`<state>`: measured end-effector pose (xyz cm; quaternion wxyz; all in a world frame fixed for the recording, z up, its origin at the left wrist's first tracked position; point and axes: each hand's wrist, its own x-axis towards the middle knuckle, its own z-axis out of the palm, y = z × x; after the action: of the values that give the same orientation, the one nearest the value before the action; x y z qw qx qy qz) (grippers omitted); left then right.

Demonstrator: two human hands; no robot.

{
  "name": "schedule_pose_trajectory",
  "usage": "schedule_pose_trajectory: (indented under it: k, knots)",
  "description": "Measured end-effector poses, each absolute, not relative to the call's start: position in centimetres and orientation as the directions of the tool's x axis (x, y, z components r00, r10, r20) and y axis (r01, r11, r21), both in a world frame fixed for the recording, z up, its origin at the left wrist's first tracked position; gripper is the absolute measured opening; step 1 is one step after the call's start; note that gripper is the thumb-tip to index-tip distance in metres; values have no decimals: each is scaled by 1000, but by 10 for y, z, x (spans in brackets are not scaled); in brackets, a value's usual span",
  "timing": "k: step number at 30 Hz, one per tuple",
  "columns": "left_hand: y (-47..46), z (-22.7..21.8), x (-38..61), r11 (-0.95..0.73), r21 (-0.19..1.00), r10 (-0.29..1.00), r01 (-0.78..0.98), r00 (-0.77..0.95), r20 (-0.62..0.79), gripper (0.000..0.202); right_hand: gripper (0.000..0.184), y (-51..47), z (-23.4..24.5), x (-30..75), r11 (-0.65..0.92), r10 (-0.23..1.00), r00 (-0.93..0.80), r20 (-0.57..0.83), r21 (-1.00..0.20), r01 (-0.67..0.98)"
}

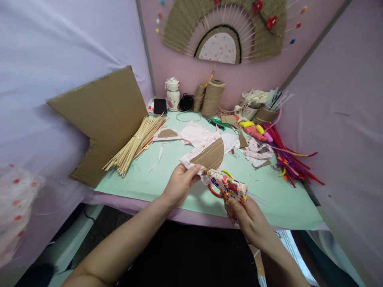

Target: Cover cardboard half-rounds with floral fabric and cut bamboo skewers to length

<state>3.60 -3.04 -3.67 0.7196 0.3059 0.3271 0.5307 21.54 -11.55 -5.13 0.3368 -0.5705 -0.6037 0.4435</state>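
My left hand (182,181) pinches the near edge of a pink-dotted white cloth (189,156) with a half-round piece of corrugated cardboard (211,153) on it. In my right hand (243,215) is a glue gun (229,185) wrapped in colourful patterned material, a clear glue stick poking out of its back end. The gun's nozzle points left, close to my left fingertips and the cloth's edge; whether it touches cannot be made out. Behind the gun show red and yellow loops (214,191), like scissor handles, partly hidden by it.
Bamboo sticks (136,145) lie bundled at left beside a big cardboard sheet (104,115). Further back are a smaller cloth-and-cardboard half-round (167,134), twine spools (213,97), a bottle (172,95) and green-handled pliers (220,122). Pipe cleaners (287,155) spread at right. A woven fan (224,32) hangs behind.
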Motion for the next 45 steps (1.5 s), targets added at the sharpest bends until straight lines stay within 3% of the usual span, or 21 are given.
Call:
schedule_pose_trajectory:
  k: [11, 17, 37, 45]
  knots:
    - [-32, -38, 33, 268, 787, 961, -556, 211, -178, 15, 42, -114, -51, 220, -35, 988, -129, -81, -946, 323]
    - [-33, -37, 32, 311, 800, 941, -513, 286, -182, 17, 40, -115, -46, 220, -43, 982, -163, -92, -959, 280]
    - [-30, -42, 24, 228, 891, 941, -392, 324, -98, 19, 45, -122, -49, 226, -86, 984, -104, -143, -902, 422]
    - [-29, -41, 24, 202, 899, 955, -389, 283, -92, 30, 45, -122, -53, 228, -70, 988, -91, -125, -887, 457]
